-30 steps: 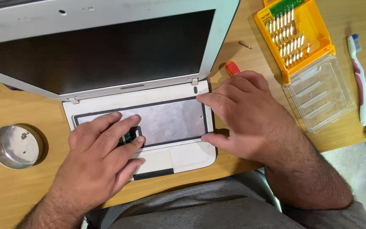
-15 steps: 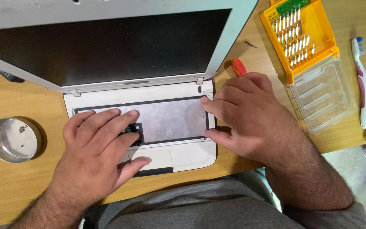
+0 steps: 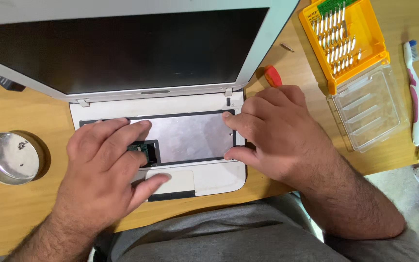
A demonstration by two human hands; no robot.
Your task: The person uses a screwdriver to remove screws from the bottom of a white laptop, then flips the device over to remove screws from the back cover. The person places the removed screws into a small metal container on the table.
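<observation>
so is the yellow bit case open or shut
Open. The yellow bit case has its clear lid swung flat onto the wooden table, leaving the rows of metal bits uncovered.

Matt grey metal plate (image 3: 190, 138) in white plastic laptop (image 3: 209, 177) on smooth wood table (image 3: 15, 213).

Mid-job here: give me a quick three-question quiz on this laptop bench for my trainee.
1. True or false: the left hand rests on the laptop base.
2. Where does the small metal dish sit? A left of the laptop, B right of it, C on the screen.
3. What lies right of the clear lid of the yellow bit case?

Key: 1 true. 2 A. 3 a toothbrush.
</observation>
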